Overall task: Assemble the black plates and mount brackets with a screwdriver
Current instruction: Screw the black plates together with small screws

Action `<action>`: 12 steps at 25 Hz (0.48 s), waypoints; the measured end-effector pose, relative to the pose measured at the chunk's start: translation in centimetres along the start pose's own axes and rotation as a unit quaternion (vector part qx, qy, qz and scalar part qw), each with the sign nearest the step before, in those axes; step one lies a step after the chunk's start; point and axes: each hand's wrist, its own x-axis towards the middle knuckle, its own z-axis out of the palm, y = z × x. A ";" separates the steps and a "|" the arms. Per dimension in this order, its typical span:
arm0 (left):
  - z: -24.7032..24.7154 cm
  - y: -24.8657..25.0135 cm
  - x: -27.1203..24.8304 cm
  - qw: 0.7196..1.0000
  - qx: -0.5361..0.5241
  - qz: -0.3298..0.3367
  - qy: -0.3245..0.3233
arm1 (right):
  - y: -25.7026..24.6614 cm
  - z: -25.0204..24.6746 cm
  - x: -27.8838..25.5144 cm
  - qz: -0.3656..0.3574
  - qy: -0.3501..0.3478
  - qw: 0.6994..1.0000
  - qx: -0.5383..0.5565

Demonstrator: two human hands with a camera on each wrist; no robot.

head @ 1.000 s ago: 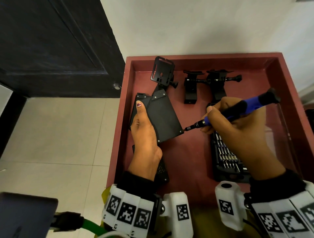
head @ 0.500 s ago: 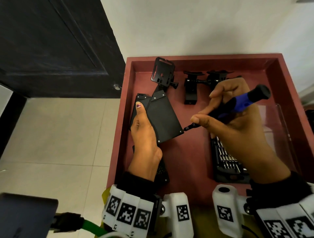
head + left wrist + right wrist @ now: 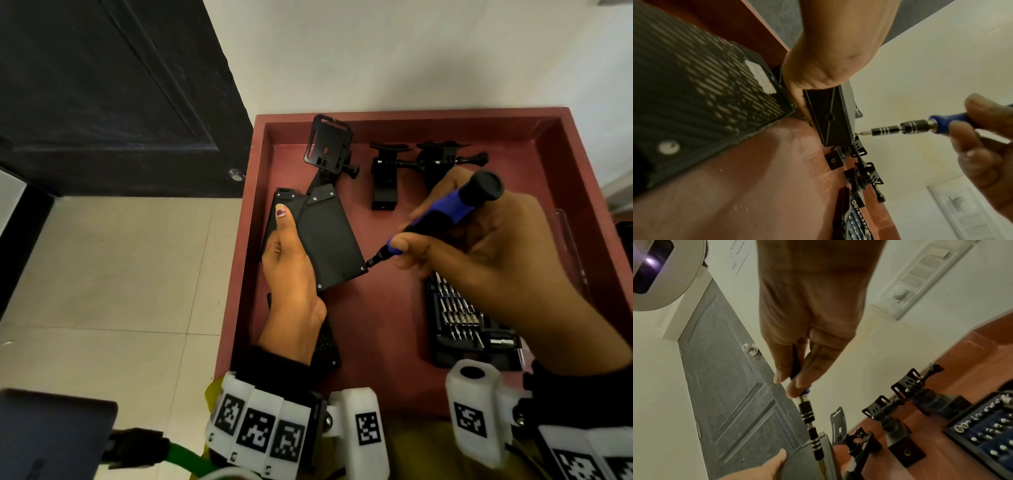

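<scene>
Left hand (image 3: 291, 260) gripping the black plate assembly (image 3: 329, 240) left of centre in the frame, thumb flat along its upper face, held tilted above the red tray (image 3: 387, 329). Right hand (image 3: 479, 253) pinching the blue-handled screwdriver (image 3: 442, 216) between fingertips, bit tip touching a screw at the plate's lower right corner. Mount brackets (image 3: 411, 168) standing at upper centre of the tray. Bit set case (image 3: 462, 322) lying at lower right, under the right wrist.
</scene>
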 end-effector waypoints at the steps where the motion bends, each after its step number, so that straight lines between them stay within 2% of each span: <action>1: 0.0 0.0 0.0 1.000 0.003 0.001 -0.001 | -0.1 0.2 0.0 -0.008 0.024 0.998 -0.057; 3: 0.0 -0.1 0.1 1.000 0.008 -0.001 -0.006 | -0.1 0.5 0.0 -0.026 0.070 0.986 -0.148; 5: 0.0 -0.1 0.2 1.000 0.011 -0.005 -0.009 | 0.3 0.7 0.0 -0.031 0.102 0.979 -0.174; 8: 0.0 -0.1 0.2 1.000 0.011 -0.013 -0.006 | 0.7 1.1 0.3 -0.053 0.102 0.989 -0.095; 10: 0.0 0.0 0.2 1.000 0.011 -0.010 -0.005 | 0.5 1.3 0.3 -0.045 0.074 0.996 -0.009; 12: 0.0 0.1 0.1 1.000 0.010 -0.004 -0.005 | 0.2 1.2 0.3 -0.021 0.041 0.998 0.029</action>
